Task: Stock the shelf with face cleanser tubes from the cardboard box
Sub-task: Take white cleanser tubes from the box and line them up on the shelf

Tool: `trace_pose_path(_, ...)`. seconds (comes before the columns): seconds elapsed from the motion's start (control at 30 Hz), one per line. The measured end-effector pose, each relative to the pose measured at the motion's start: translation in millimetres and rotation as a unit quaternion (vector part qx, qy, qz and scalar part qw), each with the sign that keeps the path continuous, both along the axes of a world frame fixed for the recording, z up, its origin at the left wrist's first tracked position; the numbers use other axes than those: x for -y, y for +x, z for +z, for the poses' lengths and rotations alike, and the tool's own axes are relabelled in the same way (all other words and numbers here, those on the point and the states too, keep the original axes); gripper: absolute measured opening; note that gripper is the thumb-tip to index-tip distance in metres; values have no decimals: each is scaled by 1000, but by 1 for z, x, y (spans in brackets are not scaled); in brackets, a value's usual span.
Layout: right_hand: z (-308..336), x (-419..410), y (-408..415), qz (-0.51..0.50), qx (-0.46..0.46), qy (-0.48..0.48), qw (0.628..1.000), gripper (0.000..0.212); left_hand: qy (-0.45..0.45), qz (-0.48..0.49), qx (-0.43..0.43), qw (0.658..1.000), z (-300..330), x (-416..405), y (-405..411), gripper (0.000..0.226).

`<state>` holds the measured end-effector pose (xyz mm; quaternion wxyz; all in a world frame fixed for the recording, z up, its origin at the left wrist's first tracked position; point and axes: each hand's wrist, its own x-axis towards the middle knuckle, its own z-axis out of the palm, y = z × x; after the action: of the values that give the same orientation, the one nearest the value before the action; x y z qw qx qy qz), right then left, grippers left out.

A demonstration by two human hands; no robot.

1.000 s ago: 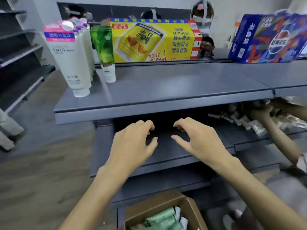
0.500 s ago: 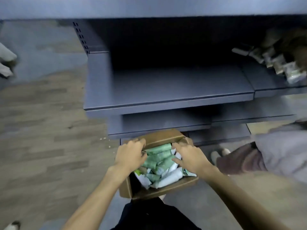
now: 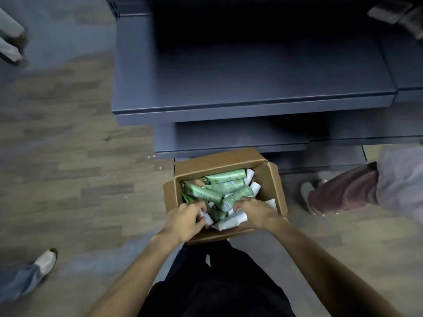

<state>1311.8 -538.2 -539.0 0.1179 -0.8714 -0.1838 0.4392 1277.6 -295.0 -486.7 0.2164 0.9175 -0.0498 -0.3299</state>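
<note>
Head camera looks down: my left hand point(image 3: 186, 217) and right hand point(image 3: 254, 213) reach into the brown cardboard box point(image 3: 273, 179). Fingers curl among green-and-white face cleanser tubes point(image 3: 225, 186); I cannot tell whether either grips one.

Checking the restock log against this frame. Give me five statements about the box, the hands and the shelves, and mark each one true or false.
1. Both hands are down inside the cardboard box. True: the left hand and right hand are in among the tubes.
2. The box is closed. False: its flaps are open, tubes showing.
3. Most visible tubes are green. True.
4. The grey shelf straight above the box is full of tubes. False: none show on it.
5. The box stands on the shelf. False: it sits low in front of the shelving, by the person's legs.
</note>
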Motion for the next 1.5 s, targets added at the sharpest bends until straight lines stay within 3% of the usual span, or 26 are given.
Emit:
trace_pose_path(0.33,-16,-3,18,14,60,35,998,43,-9,21,-4,1000,-4,-14,-3,18)
trace_pose_path(0.7,-26,-19,16,62,57,-43,996,69,-5,18,-8,1000,-7,-13,-9,16)
trace_pose_path(0.83,-25,-22,14,97,34,-64,993,53,-12,25,-2,1000,-5,-17,-10,16)
trace_pose_path(1.03,-18,-22,8,92,63,-60,992,48,-22,37,15,999,-3,-22,-17,18)
trace_pose_path(1.13,-9,-18,4,26,87,-29,995,47,-32,46,13,998,-1,-22,-19,17)
trace_pose_path(1.23,5,-14,3,-115,108,41,987,45,-42,59,9,997,2,-22,-19,17)
trace_pose_path(1.37,36,-21,9,-316,91,186,926,51,-65,78,18,995,12,-21,-5,14)
trace_pose_path(1.5,82,-33,28,-344,114,259,895,48,-76,88,73,991,36,-25,24,17)
